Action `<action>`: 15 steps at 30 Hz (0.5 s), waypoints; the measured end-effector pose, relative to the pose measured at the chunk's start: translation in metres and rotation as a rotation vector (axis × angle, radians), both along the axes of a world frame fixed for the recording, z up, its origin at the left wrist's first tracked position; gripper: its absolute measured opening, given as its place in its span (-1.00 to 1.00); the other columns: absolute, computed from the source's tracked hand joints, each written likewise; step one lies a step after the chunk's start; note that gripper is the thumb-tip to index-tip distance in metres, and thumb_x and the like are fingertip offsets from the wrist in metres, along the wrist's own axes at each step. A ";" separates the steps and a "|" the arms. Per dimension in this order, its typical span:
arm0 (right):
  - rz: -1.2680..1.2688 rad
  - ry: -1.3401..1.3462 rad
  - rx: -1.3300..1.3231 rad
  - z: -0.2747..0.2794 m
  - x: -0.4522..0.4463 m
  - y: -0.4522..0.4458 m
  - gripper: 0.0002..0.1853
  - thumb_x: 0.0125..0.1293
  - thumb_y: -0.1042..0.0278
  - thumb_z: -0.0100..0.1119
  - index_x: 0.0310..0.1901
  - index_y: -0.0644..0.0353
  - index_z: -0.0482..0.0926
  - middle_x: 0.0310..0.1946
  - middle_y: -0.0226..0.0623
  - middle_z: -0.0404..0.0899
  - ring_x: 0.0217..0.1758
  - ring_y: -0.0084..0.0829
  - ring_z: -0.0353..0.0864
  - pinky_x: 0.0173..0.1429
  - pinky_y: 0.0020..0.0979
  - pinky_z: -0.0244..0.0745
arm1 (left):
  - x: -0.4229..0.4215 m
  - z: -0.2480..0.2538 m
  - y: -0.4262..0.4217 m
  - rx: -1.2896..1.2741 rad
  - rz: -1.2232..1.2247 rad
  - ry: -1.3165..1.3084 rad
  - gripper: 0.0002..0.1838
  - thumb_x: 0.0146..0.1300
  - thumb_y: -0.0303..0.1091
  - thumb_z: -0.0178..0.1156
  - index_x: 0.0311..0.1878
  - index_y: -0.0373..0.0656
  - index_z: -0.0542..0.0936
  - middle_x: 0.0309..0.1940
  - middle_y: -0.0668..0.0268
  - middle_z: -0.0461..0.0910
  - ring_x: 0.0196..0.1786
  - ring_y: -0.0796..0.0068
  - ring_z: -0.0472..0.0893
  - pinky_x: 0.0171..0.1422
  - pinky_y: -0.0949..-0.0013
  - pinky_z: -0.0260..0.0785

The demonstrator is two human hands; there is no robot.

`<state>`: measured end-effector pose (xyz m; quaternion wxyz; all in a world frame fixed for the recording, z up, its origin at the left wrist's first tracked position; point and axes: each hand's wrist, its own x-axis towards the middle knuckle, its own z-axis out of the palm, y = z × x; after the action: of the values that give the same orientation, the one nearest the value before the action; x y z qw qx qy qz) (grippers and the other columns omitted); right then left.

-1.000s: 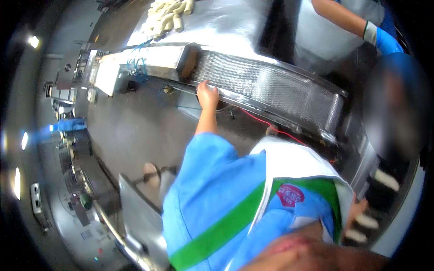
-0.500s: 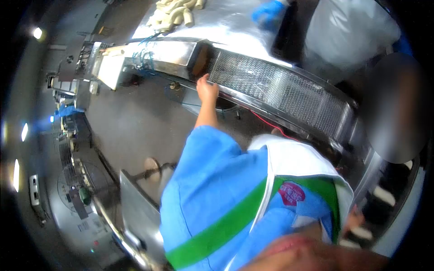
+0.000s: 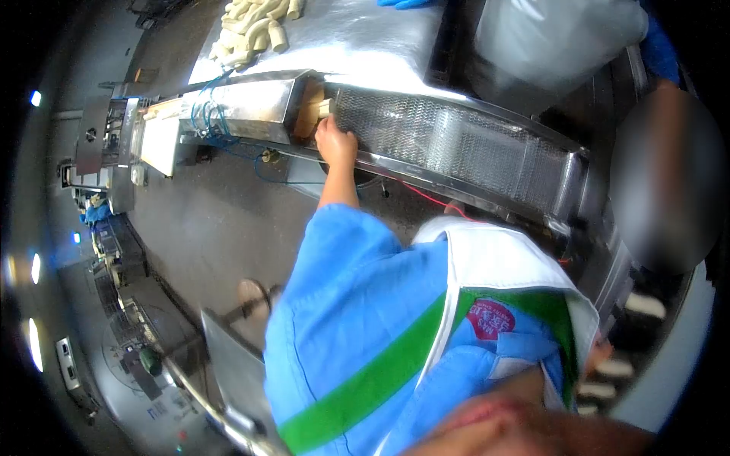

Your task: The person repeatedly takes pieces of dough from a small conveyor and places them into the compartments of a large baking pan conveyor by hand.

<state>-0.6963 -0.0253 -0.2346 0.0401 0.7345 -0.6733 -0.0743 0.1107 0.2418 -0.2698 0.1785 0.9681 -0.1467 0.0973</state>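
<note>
My left hand [image 3: 336, 143] reaches over the near rail of a metal mesh conveyor [image 3: 456, 144]. Its fingers are closed around the lower end of a pale dough piece [image 3: 325, 108] at the mouth of the metal hood [image 3: 243, 106]. A tan flap or board [image 3: 308, 110] hangs in that opening, beside the dough. My right hand [image 3: 599, 354] shows only as a small part past the edge of my apron [image 3: 517, 262], with its fingers hidden. Close to it lie several pale elongated pieces [image 3: 614, 368] on a dark surface.
Beyond the conveyor, a shiny metal table [image 3: 350, 45] carries a pile of pale dough rolls [image 3: 247, 30]. A blue-gloved hand [image 3: 403, 3] and a person in a white apron [image 3: 563, 38] are across from me. Blue tubing [image 3: 209, 114] loops over the hood; a red cable [image 3: 426, 196] runs below the conveyor.
My left hand has moved up to the hood's mouth, where a dough piece now shows at its fingers. The view has shifted, and the blue-gloved hand is nearly out of the top edge.
</note>
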 end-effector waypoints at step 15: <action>-0.090 -0.013 -0.102 -0.007 0.022 0.005 -0.24 0.18 -0.24 0.07 0.07 0.44 0.40 0.17 0.20 0.28 0.28 0.05 0.20 0.34 -0.09 0.10 | 0.027 -0.008 -0.033 0.877 -0.365 0.028 -0.38 0.23 -0.48 -0.03 0.36 0.14 0.17 0.40 0.31 0.09 0.42 0.41 0.11 0.43 0.32 0.02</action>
<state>-0.6747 -0.0203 -0.2413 0.0694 0.7009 -0.7089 -0.0369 0.1379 0.2084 -0.2779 -0.2308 0.9118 -0.3391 -0.0199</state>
